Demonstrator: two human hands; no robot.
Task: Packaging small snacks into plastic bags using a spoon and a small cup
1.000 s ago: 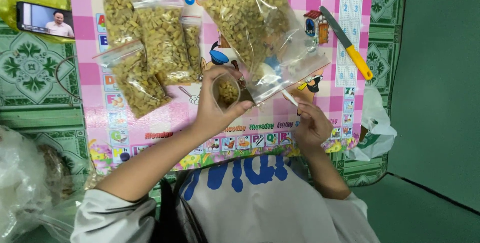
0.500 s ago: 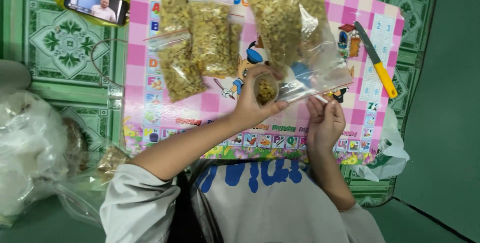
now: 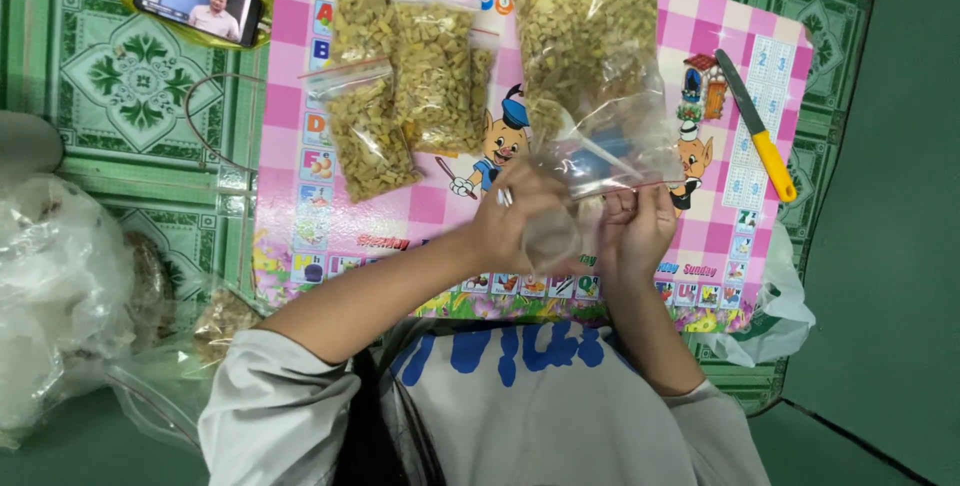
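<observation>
The left hand (image 3: pixel 515 221) and right hand (image 3: pixel 635 231) are now gripping the mouth of the large clear bag (image 3: pixel 590 76) together (the small cup seen earlier is hidden). The bag is holding yellow-brown chunks, lying on the pink mat (image 3: pixel 440 216) beside three filled smaller bags (image 3: pixel 405 81).

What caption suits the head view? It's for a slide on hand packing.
Both hands, left hand and right hand, hold a clear plastic bag above a pink mat.
</observation>
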